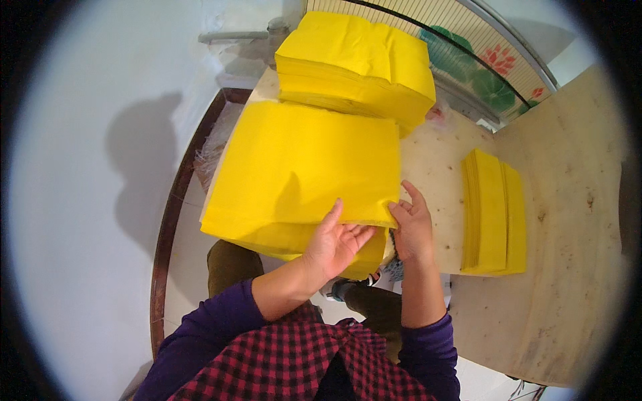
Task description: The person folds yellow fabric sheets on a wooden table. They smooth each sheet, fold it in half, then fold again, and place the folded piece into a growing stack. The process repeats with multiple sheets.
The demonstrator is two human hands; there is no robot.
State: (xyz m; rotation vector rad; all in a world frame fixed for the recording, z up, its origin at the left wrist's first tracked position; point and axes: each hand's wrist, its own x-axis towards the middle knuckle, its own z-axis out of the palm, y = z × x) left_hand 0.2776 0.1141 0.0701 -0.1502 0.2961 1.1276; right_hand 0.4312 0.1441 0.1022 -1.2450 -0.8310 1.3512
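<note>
A stack of large yellow sheets [301,160], soft like paper or thin cloth, lies in front of me, its near edge sagging over the table edge. My right hand [412,230] pinches the top sheet's near right corner between the thumb and fingers hidden beneath, the index finger raised. Palm up, my left hand [338,248] is at the near edge, with its thumb standing up and its fingers stretched toward the right hand. Whether those fingers touch the sheet's underside, I cannot tell.
Behind the sheets stands a taller yellow stack [354,60]. Narrow folded yellow bundles [493,214] sit on the wooden board [562,220] to the right. A white wall [73,200] closes the left side. A patterned panel [481,67] stands at the back. My legs are below the table edge.
</note>
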